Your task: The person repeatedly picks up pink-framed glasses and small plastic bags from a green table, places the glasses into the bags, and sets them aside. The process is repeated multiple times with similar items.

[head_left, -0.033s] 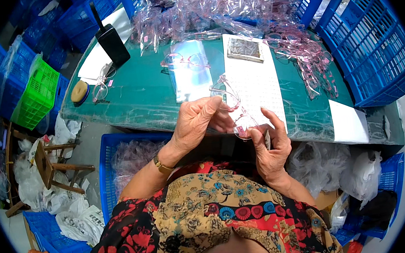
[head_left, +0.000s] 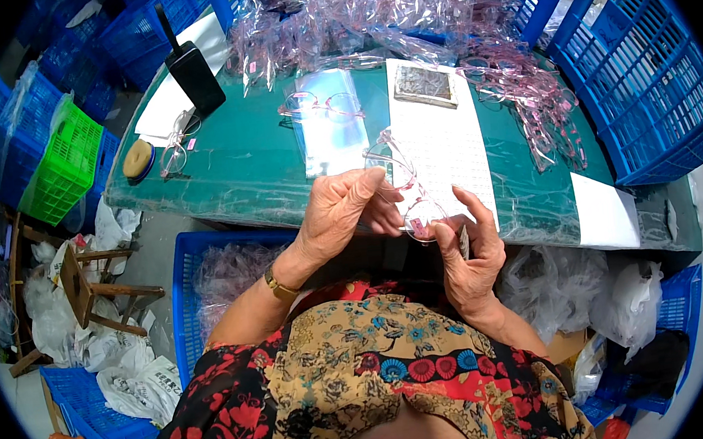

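A pair of eyeglasses with thin pink frames (head_left: 427, 218) is held over the near edge of the green table, between my two hands. My left hand (head_left: 341, 214) pinches the glasses at their left part, with thumb and forefinger together. My right hand (head_left: 473, 257) grips the lower right lens rim, with the forefinger raised. A small flat greyish thing (head_left: 465, 243) shows against the right fingers; its kind is unclear. Just beyond my hands, another pink pair of eyeglasses (head_left: 325, 106) lies on clear plastic sleeves (head_left: 332, 148).
On the table (head_left: 254, 161) are a white printed sheet (head_left: 437, 141), an ink pad (head_left: 425, 85), a black case (head_left: 196, 81) and a round sponge (head_left: 138, 159). Bagged glasses (head_left: 383, 8) heap up behind. Blue crates (head_left: 647, 60) stand around; a wooden stool (head_left: 81, 285) is at left.
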`<state>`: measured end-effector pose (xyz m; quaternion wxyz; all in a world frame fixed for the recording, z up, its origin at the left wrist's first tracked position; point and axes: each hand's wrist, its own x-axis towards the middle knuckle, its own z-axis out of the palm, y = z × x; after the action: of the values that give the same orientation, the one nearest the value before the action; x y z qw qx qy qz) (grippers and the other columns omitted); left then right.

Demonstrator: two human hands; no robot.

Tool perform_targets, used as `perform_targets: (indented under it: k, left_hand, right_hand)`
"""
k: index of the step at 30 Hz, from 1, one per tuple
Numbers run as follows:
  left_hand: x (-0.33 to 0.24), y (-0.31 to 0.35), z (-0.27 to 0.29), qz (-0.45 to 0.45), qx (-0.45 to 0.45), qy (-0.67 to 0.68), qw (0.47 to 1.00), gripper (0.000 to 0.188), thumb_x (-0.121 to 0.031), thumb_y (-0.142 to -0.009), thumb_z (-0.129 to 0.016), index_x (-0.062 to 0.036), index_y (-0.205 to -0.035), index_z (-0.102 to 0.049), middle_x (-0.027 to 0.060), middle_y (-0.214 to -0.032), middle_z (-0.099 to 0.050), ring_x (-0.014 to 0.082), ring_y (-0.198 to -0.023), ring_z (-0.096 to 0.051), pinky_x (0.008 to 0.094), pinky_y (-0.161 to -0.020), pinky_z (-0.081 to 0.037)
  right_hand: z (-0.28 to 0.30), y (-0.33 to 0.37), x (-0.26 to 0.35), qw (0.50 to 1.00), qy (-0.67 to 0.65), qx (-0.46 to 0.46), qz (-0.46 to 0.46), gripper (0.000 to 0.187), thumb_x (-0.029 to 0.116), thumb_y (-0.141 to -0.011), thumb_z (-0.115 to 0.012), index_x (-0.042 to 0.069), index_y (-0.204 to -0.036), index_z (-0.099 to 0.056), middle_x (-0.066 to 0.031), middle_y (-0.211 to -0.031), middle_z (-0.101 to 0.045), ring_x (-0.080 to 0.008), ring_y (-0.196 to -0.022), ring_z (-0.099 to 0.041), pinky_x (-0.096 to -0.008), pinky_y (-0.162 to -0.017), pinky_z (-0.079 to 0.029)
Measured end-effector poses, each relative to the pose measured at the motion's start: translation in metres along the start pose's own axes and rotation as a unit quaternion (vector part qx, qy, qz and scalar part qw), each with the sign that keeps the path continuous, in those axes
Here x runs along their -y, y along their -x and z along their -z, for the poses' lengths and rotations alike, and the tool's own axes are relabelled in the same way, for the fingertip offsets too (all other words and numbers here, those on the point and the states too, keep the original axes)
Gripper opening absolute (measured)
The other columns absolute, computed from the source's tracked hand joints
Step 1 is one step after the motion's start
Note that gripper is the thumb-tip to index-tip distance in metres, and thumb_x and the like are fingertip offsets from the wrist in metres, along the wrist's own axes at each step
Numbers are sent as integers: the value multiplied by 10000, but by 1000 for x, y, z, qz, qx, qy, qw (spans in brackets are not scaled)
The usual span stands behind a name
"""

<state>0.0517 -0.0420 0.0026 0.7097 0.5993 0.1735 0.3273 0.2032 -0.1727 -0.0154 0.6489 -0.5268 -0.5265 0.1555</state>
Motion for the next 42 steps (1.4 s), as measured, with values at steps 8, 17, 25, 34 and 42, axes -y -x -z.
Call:
perform_targets:
  k: [8, 17, 25, 34, 42]
  left_hand:
    - [-7, 1, 9, 78, 146, 22, 986, 424, -311, -995, -481, 47, -840, -649, 100, -603, -644, 155, -498, -641, 198, -432, -483]
    - [-22, -12, 0, 24, -16, 202, 979, 492, -255, -919, -604, 40, -1287, -464, 224, -1164, -604, 286, -1053, -634, 376, -853, -563]
    - [-10, -1, -14, 130, -45, 287, 948, 383, -254, -925, -605, 47, -1153, -544, 186, -1014, -655, 257, -922, -674, 359, -790, -582]
    - [0, 14, -39, 151, 41, 214, 964, 280, -154, -937, -589, 12, -1161, -577, 83, -1092, -630, 114, -942, -612, 245, -819, -515]
    - [-11, 12, -12, -88, -193, 236, 948, 310, -215, -925, -591, -22, -1163, -549, 84, -1168, -558, 199, -1138, -525, 388, -992, -457]
  right_hand:
    - [-3, 0, 10, 994, -81, -11, -76, 435, 75, -918, -612, -17, -1312, -452, -111, -787, -692, -108, -764, -652, -209, -677, -480]
    - [-9, -1, 2, 998, -43, 25, -35, 440, 34, -892, -632, 2, -1298, -466, -86, -770, -685, -71, -687, -611, -217, -630, -475]
    - [4, -16, 4, 965, 122, 106, 205, 668, 25, -675, -807, -5, -1263, -493, -107, -774, -646, -151, -651, -614, -256, -558, -472]
    - [11, -14, 7, 969, 173, 101, 146, 581, -7, -741, -718, 34, -1288, -527, -94, -765, -589, -177, -627, -595, -265, -555, -478]
    - [-3, 7, 17, 970, -184, 154, -29, 333, -49, -926, -483, -56, -1255, -533, 29, -664, -396, -57, -584, -379, -227, -575, -420]
